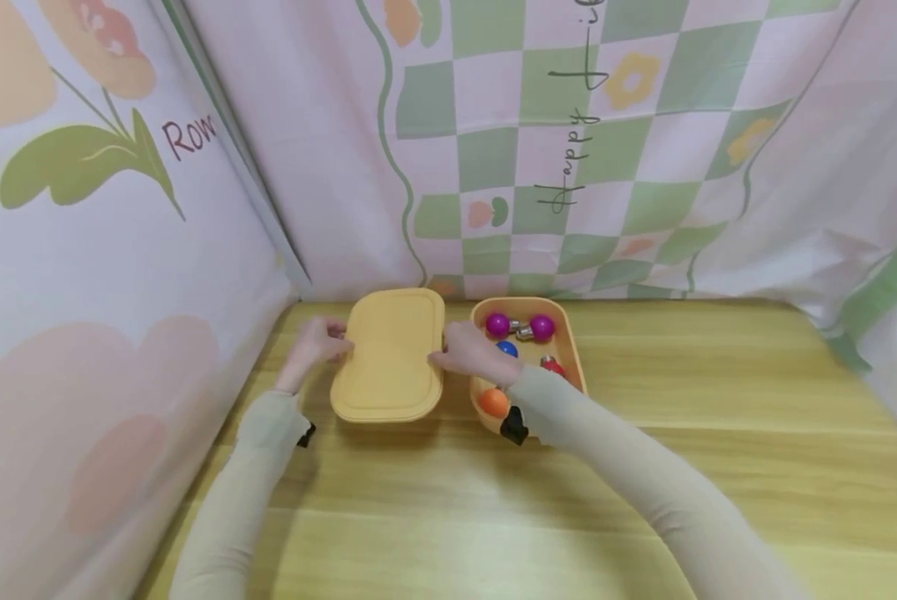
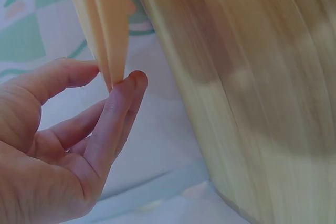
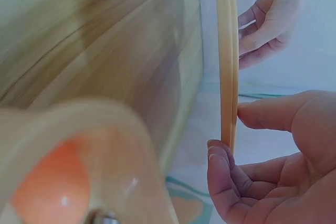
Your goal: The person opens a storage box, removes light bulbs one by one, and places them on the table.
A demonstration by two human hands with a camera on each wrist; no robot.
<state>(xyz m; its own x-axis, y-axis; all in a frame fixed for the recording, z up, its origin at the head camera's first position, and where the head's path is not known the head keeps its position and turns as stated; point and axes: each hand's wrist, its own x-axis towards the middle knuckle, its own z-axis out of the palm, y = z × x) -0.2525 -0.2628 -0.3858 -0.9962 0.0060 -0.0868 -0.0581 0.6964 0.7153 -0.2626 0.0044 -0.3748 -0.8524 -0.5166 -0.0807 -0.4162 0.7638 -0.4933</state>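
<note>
A flat yellow-orange lid [image 1: 390, 354] with rounded corners is held between both hands, raised above the table. My left hand [image 1: 316, 347] pinches its left edge, thumb on top and fingers beneath, as the left wrist view also shows. On the opposite edge, my right hand [image 1: 474, 352] pinches the lid [image 3: 227, 51] between thumb and curled fingers. Just right of the lid stands a matching yellow-orange box [image 1: 574, 354], partly covered by my right hand and sleeve. Inside it lie several coloured bulbs: purple bulbs [image 1: 542, 327], a blue one [image 1: 507, 348], a red one [image 1: 553, 367] and an orange one [image 1: 493, 403].
The wooden table [image 1: 448, 508] stretches out in front and to the right of the box. A printed curtain [image 1: 568, 150] hangs behind its back edge, and another cloth panel [image 1: 81, 350] borders the left side.
</note>
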